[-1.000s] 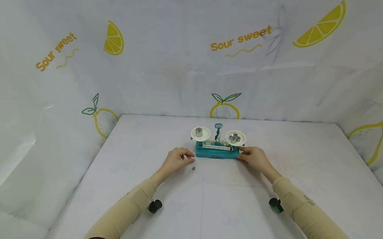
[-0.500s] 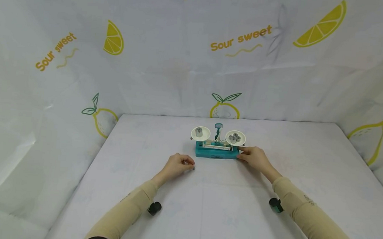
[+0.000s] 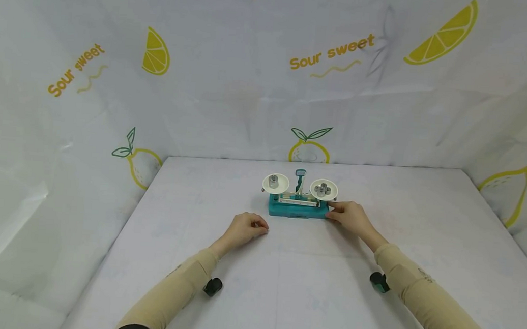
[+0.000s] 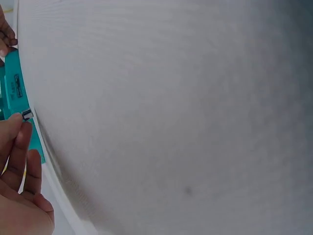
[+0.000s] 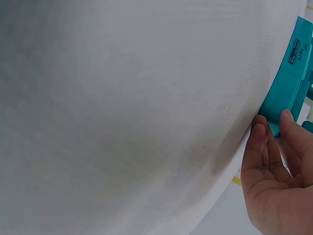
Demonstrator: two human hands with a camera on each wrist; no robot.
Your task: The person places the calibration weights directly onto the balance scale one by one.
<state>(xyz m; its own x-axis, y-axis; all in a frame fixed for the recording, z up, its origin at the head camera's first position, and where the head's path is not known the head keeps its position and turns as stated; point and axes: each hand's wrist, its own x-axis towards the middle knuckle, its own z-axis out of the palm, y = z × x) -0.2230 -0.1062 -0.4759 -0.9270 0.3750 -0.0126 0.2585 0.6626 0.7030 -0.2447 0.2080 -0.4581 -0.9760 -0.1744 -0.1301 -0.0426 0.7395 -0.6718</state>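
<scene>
One teal balance scale (image 3: 298,207) stands on the white table (image 3: 310,290), carrying two white pans. The left pan (image 3: 275,183) holds one metal weight (image 3: 273,181); the right pan (image 3: 323,189) holds a cluster of weights (image 3: 322,190) — three or four, though they sit too close together to count surely. A teal pointer post (image 3: 299,180) rises between the pans.

The left hand (image 3: 242,229) rests on the table just in front of the scale's left end, its fingers curled, and the left wrist view shows thumb and forefinger pinching one small metal weight (image 4: 27,114) right beside the teal base. The right hand (image 3: 350,216) touches the scale's right end with its fingers fairly straight; in the right wrist view the fingertips (image 5: 259,128) press against the base's edge rather than closing round it.

Both arms wear tan sleeves (image 3: 424,298), and two dark wrist cameras show — one under each forearm (image 3: 212,285).

The backdrop (image 3: 251,82) reads "Sour sweet" twice in orange, among printed lemons and lemon slices. A small dark label sits on the scale's base, its lettering too small to read.
</scene>
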